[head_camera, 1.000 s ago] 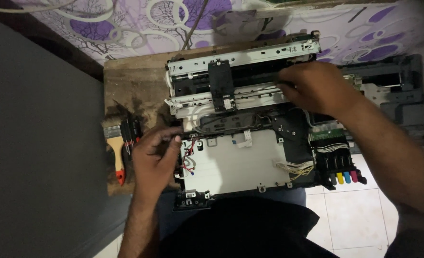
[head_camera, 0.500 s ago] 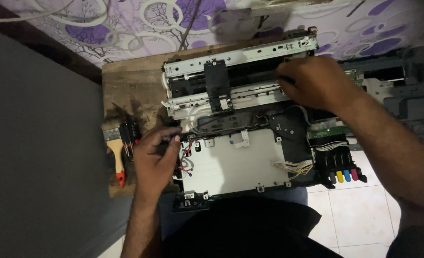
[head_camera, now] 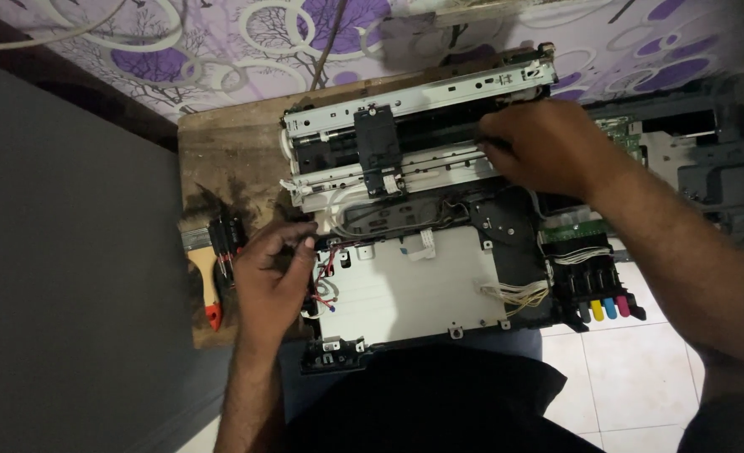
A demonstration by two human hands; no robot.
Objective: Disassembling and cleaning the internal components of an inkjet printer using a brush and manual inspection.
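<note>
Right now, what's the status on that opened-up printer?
Left hand at wires on printer chassis. Right hand on carriage rail. Brush lies clear, left.

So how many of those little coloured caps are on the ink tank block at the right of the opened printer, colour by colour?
On the ink tank block, right of the opened printer:
Black cap: 1
Yellow cap: 1
Cyan cap: 1
Magenta cap: 1
Total: 4

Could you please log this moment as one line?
left hand: at red wires | right hand: on carriage rail | opened printer on wooden board
</note>
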